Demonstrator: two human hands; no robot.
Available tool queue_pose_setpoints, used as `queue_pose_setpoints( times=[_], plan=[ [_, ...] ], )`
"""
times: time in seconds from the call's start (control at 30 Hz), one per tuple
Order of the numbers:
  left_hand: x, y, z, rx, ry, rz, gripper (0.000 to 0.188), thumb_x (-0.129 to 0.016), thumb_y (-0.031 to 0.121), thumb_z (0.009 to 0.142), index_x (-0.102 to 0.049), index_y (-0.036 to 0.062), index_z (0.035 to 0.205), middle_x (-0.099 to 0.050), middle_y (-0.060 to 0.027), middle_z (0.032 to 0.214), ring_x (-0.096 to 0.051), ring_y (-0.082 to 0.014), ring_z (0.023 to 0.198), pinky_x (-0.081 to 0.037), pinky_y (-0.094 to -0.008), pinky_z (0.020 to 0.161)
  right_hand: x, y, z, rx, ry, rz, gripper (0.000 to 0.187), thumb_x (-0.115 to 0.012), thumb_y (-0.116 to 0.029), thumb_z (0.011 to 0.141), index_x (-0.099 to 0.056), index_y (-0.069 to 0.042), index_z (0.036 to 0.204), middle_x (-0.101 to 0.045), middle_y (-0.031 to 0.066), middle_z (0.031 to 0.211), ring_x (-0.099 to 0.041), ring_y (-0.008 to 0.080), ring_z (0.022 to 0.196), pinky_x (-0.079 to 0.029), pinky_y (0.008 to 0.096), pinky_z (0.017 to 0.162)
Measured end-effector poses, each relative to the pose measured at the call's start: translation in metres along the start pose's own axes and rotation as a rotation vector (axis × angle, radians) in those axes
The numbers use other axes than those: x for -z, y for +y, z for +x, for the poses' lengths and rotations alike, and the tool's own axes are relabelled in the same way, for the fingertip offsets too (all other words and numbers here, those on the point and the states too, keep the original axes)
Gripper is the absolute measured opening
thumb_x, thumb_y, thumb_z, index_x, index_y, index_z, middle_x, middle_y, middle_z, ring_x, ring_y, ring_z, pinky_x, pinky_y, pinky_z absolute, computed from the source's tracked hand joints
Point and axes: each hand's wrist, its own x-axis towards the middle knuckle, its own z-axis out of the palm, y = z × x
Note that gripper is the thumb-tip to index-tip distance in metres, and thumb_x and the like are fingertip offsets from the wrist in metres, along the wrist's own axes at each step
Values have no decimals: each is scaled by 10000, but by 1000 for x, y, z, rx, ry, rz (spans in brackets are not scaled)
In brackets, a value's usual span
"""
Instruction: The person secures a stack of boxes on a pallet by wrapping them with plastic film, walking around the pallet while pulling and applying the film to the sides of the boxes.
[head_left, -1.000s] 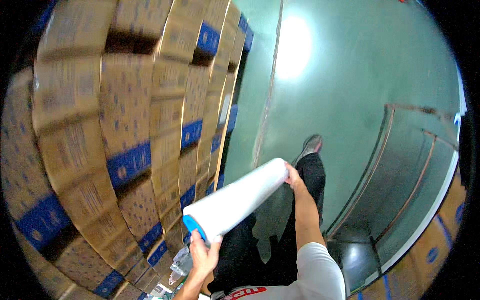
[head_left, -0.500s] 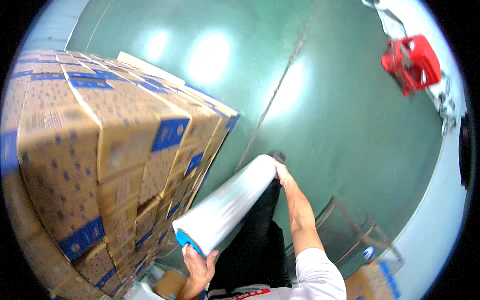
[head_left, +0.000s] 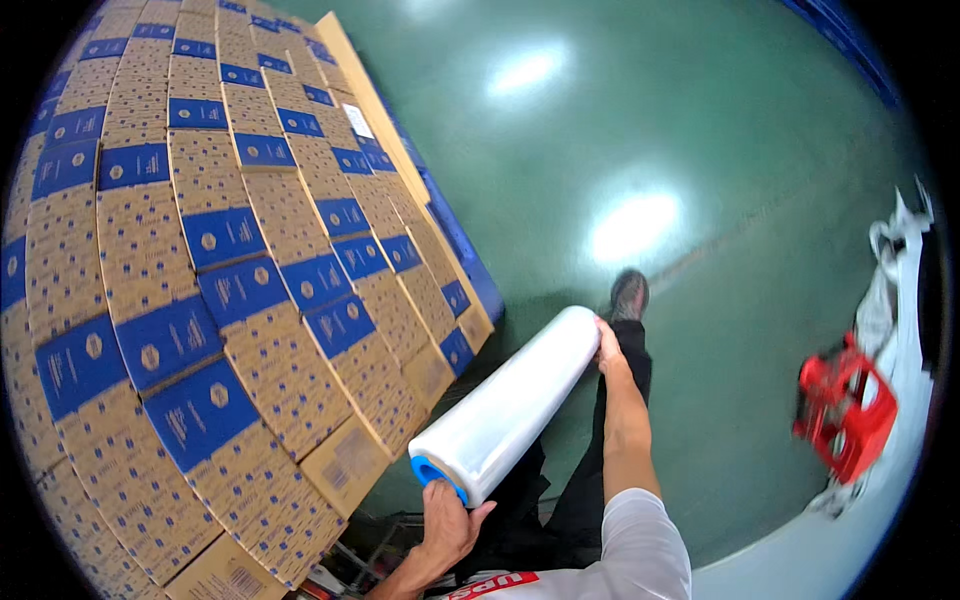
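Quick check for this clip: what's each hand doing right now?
Left hand: closed, holding the roll of plastic wrap at its blue-ringed near end.
Right hand: holding the roll's far end; its fingertips are hidden.

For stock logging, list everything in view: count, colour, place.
Film roll: one, whitish, blue end, between hands
Cartons: many, brown and blue, stacked left
Strip: one, tan, along stack's edge
Paper: one, white, beside strip
Base: one, blue, outside strip
Floor: one, green, centre
Corner object: one, blue, upper right
Plastic object: one, red, lower right
Crumpled material: count unclear, white, right
Clutter: count unclear, mixed, bottom
Shoe: one, dark, past roll
Trousers: one, black, below roll
Shirt: one, white, bottom
Left hand: one, bare, near end
Right hand: one, bare, far end
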Motion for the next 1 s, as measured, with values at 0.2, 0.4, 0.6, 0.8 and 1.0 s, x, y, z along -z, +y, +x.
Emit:
queue_pose_setpoints(
  times=[0.2, 0.4, 0.6, 0.8, 1.0],
  plan=[
    [12, 34, 122, 345, 84, -115, 586, -788, 220, 768, -435, -122, 1087, -501, -294, 981, -479, -470, 898, -384, -528, 804, -56, -160, 49, -108, -60, -253, 797, -645, -603, 778, -500, -75, 1358, -574, 123, 1308, -539, 266, 1183, -364, 429, 1029],
    [86, 38, 219, 452, 282, -177, 575, -733, 224, 821, -399, -121, 1135, -493, -304, 1000, -476, -465, 903, -384, -517, 790, -163, -307, 69, -51, -74, -535, 822, -668, -583, 768, -517, -14, 1341, -543, 182, 1322, -533, 290, 1165, -385, 417, 1005],
    [185, 16, 312, 753, 380, -333, 511, -692, 200, 832, -419, -122, 1121, -500, -310, 1018, -480, -456, 945, -379, -515, 818, -278, -411, 69, -35, -82, -705, 686, -654, -547, 796, -606, -3, 1212, -636, 130, 1107, -517, 193, 808, -348, 330, 609],
    [282, -14, 422, 945, 465, -433, 520, -660, 244, 855, -439, -124, 1149, -527, -313, 1019, -491, -466, 948, -377, -512, 826, -392, -514, 90, -152, -85, -893, 384, -601, -502, 886, -633, -121, 855, -503, -9, 655, -313, 116, 490, -219, 297, 458],
    [380, -33, 546, 1213, 604, -604, 524, -634, 260, 894, -424, -82, 1231, -558, -294, 1064, -533, -417, 1011, -404, -485, 872, -551, -629, 128, -276, -229, -1041, 464, -677, -562, 807, -615, -102, 823, -518, 8, 664, -396, 134, 535, -291, 314, 500]
  ],
)
